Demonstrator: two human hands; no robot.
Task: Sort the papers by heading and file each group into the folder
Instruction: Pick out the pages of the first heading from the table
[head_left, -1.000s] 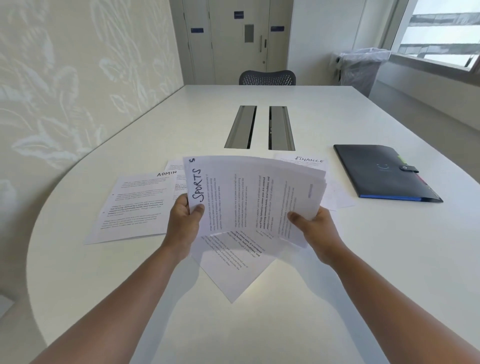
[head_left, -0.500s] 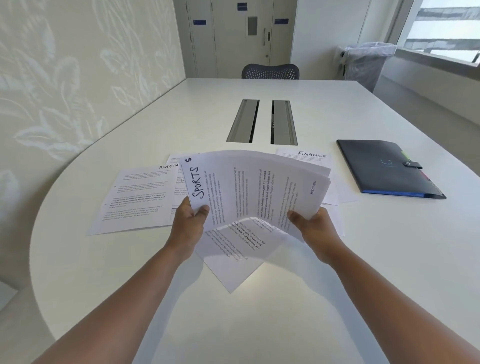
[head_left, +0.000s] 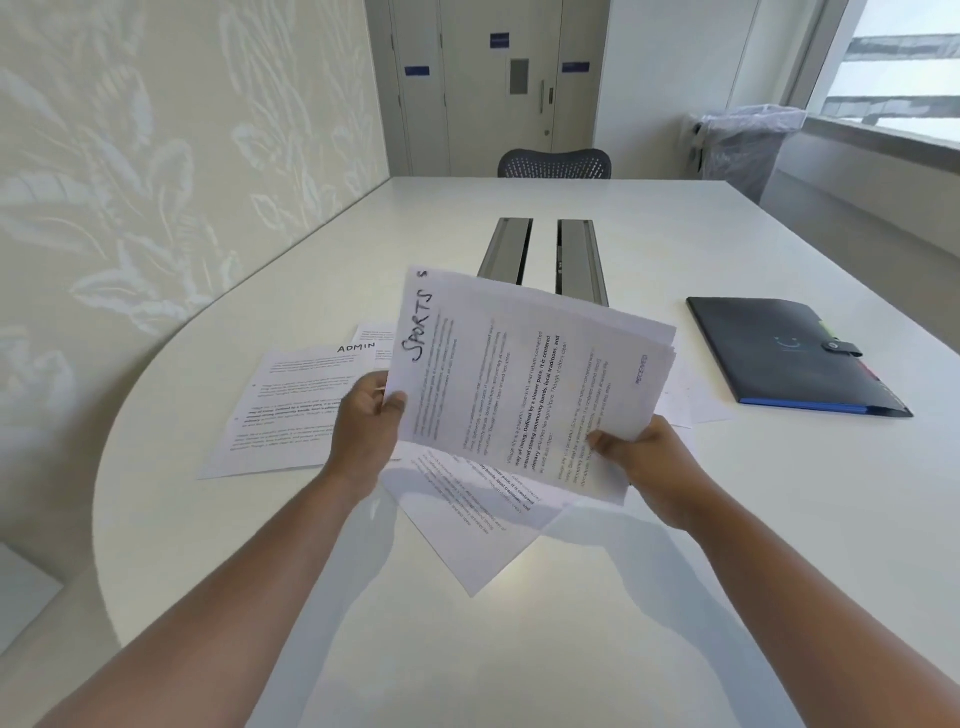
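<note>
A stack of sheets headed SPORTS (head_left: 524, 384) is raised on its long edge above the table, tilted towards me. My left hand (head_left: 366, 421) pinches its left edge and my right hand (head_left: 641, 457) grips its lower right corner. Under the stack a loose printed sheet (head_left: 467, 525) lies askew on the table. To the left lies the ADMIN pile (head_left: 291, 410). More white sheets (head_left: 693, 395) show behind the stack on the right, their heading hidden. The dark folder (head_left: 784, 353) lies shut with a strap clasp at the right, apart from both hands.
The white table (head_left: 519, 649) has two grey cable slots (head_left: 545, 254) in its middle. A mesh chair back (head_left: 553, 163) stands at the far end. A bin with a plastic liner (head_left: 743, 140) stands by the window. A patterned wall runs along the left.
Both hands have lifted the SPORTS stack and tipped it more upright. The FINANCE heading behind it is now hidden. The sheets on the table have not moved.
</note>
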